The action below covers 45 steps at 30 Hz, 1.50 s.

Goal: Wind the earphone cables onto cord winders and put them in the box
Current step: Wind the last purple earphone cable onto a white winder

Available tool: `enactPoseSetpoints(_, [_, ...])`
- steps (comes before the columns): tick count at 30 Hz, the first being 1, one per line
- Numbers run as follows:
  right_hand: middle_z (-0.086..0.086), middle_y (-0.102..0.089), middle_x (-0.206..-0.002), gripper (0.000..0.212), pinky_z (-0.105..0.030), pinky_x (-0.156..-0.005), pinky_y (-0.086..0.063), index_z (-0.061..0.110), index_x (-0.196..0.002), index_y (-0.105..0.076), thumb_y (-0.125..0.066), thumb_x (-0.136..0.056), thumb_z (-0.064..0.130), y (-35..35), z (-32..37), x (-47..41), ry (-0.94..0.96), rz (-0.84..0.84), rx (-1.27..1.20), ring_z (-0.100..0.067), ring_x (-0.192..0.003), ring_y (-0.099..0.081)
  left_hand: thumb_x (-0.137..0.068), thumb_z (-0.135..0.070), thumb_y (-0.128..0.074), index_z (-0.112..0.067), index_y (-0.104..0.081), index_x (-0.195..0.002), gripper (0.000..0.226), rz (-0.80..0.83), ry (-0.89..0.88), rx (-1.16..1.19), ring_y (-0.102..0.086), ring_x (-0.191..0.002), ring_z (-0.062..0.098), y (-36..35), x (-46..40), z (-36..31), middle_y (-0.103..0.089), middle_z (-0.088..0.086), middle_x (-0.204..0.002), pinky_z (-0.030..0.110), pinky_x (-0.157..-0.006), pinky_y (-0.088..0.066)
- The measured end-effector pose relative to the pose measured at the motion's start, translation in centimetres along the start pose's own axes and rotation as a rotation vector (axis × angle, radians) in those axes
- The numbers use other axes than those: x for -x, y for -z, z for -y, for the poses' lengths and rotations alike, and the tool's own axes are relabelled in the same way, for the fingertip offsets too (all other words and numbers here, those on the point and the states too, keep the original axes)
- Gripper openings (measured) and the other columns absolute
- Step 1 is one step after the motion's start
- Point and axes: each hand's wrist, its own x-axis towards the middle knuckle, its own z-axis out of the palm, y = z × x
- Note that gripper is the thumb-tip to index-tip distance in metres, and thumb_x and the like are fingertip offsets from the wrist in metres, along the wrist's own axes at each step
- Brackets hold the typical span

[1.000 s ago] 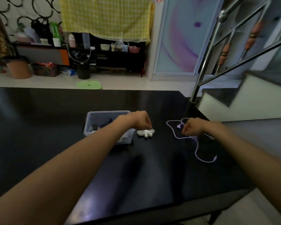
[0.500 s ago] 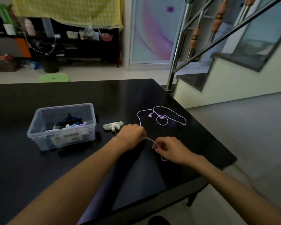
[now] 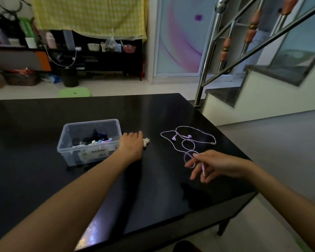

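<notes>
My right hand (image 3: 210, 165) pinches the jack end of the purple earphone cable (image 3: 187, 140), other fingers loose, the rest sprawled unwound on the black table (image 3: 44, 179). My left hand (image 3: 131, 143) reaches flat over the white cord winder (image 3: 146, 141) beside the box (image 3: 91, 140); whether it grips it, I can't tell. I judge winding not yet begun, though the box holds other bundles.

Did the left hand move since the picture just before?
Yes. The left hand went from the purple earphone cable back toward the clear plastic box, and now rests on the white cord winder beside it.
</notes>
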Motion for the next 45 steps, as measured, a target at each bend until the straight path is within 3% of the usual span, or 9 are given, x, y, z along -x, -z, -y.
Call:
enactPoseSetpoints(4, [-0.001, -0.044, -0.045, 0.037, -0.015, -0.038, -0.024, 0.007, -0.090, -0.056, -0.030, -0.103, 0.029, -2.3, 2.6, -1.1, 0.107, -0.148, -0.193, -0.006, -0.033, -0.028, -0.097, -0.022, -0.044, -0.008, -0.044, -0.132, 0.038, -0.015, 0.031, 0.034, -0.045, -0.123, 0.027, -0.6, 0.4, -2.8, -0.047, 0.013, -0.134, 0.034, -0.100, -0.034])
enactPoseSetpoints(12, [0.003, -0.025, -0.045, 0.028, -0.020, -0.039, -0.015, 0.017, -0.062, -0.035, -0.029, -0.088, 0.025, -6.2, 4.7, -3.2, 0.094, -0.283, -0.859, -0.009, -0.035, -0.019, -0.091, -0.044, -0.053, -0.013, -0.049, -0.124, 0.045, 0.040, 0.141, 0.653, -0.053, -0.116, 0.031, -0.4, 5.1, -2.2, -0.055, 0.011, -0.127, 0.035, -0.091, -0.041])
enactPoseSetpoints(17, [0.001, -0.033, -0.049, 0.028, -0.016, -0.036, -0.025, 0.010, -0.071, -0.043, -0.027, -0.094, 0.007, -11.7, 4.3, -3.9, 0.153, -0.290, -1.194, -0.008, -0.034, -0.027, -0.082, -0.032, -0.070, -0.015, -0.053, -0.119, 0.044, -0.057, 0.240, 1.280, -0.060, -0.106, 0.019, -2.6, 9.8, -0.2, -0.064, 0.002, -0.117, 0.040, -0.094, -0.049])
enactPoseSetpoints(19, [-0.004, -0.050, -0.064, 0.024, -0.020, -0.057, -0.045, 0.006, -0.086, -0.054, -0.033, -0.097, 0.006, -13.2, 4.6, -3.9, 0.172, -0.316, -1.144, -0.010, -0.051, -0.045, -0.080, -0.029, -0.073, -0.015, -0.055, -0.119, 0.045, -0.065, 0.268, 1.408, -0.062, -0.105, 0.018, -3.3, 11.2, 0.5, -0.065, 0.002, -0.114, 0.044, -0.093, -0.050])
enactPoseSetpoints(21, [-0.003, -0.058, -0.084, 0.021, -0.024, -0.075, -0.046, 0.007, -0.110, -0.061, -0.045, -0.097, 0.011, -13.8, 5.3, -3.6, 0.170, -0.357, -0.961, -0.011, -0.073, -0.052, -0.081, -0.026, -0.072, -0.013, -0.056, -0.122, 0.046, -0.068, 0.278, 1.440, -0.062, -0.103, 0.017, -3.8, 12.0, 1.2, -0.066, 0.003, -0.113, 0.042, -0.092, -0.051])
enactPoseSetpoints(25, [0.002, -0.041, -0.071, 0.032, -0.018, -0.055, -0.025, 0.011, -0.127, -0.056, -0.042, -0.098, 0.009, -14.8, 5.7, -3.5, 0.175, -0.489, -0.746, -0.005, -0.059, -0.033, -0.085, -0.023, -0.068, -0.012, -0.058, -0.123, 0.041, -0.015, 0.220, 1.533, -0.062, -0.098, 0.012, -3.6, 13.3, 2.4, -0.065, 0.000, -0.109, 0.026, -0.082, -0.052])
enactPoseSetpoints(28, [-0.002, -0.054, -0.080, 0.032, -0.015, -0.060, -0.040, 0.005, -0.123, -0.058, -0.041, -0.096, -0.002, -15.3, 5.6, -2.8, 0.267, -0.431, -0.757, -0.006, -0.065, -0.047, -0.090, -0.025, -0.063, -0.017, -0.058, -0.121, 0.033, 0.068, 0.222, 1.587, -0.056, -0.083, 0.000, -3.4, 14.4, 3.2, -0.062, -0.004, -0.104, 0.010, -0.065, -0.043])
enactPoseSetpoints(39, [-0.011, -0.073, -0.088, 0.022, -0.019, -0.066, -0.058, 0.001, -0.094, -0.069, -0.076, -0.073, 0.004, -17.1, 6.2, -2.7, 0.100, -0.305, -1.397, -0.012, -0.070, -0.070, -0.089, -0.025, -0.061, -0.018, -0.059, -0.113, 0.025, 0.219, 0.307, 2.117, -0.062, -0.100, 0.010, -0.9, 14.3, 6.2, -0.068, -0.002, -0.108, 0.026, -0.088, -0.048])
enactPoseSetpoints(45, [-0.006, -0.072, -0.069, 0.009, -0.018, -0.067, -0.056, 0.003, -0.089, -0.066, -0.065, -0.083, -0.002, -17.4, 6.1, -3.3, 0.190, -0.373, -1.361, -0.009, -0.061, -0.070, -0.083, -0.016, -0.070, -0.012, -0.058, -0.120, 0.039, -0.035, 0.230, 1.683, -0.061, -0.087, 0.001, -1.4, 15.0, 5.9, -0.067, 0.002, -0.110, 0.007, -0.062, -0.048])
